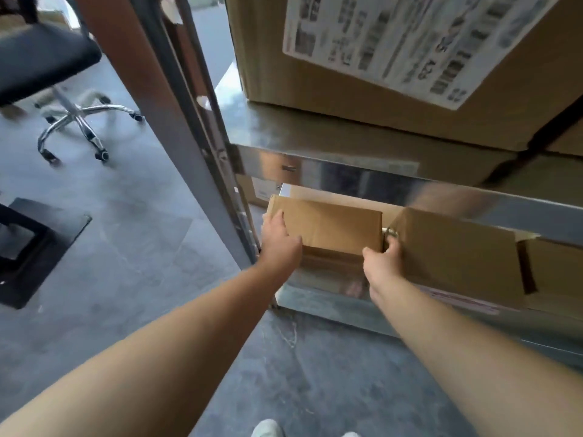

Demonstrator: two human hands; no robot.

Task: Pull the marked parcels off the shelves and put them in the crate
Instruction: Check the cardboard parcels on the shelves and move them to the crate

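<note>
- The small brown parcel [328,225] sits on the lower shelf [331,298] at its left end, beside the steel upright [202,159]; its long axis runs left to right along the shelf front.
- The left hand [279,241] lies on the parcel's left end, fingers fairly straight against the cardboard.
- The right hand [383,263] grips the right end, fingers curled into the gap beside the neighbouring box [454,257].
- Judged from this, the pull is only starting: the parcel is not yet off the shelf, and no crate is in view.
- A large labelled carton [394,74] stands on the shelf above; an office chair [47,61] stands off left.
</note>
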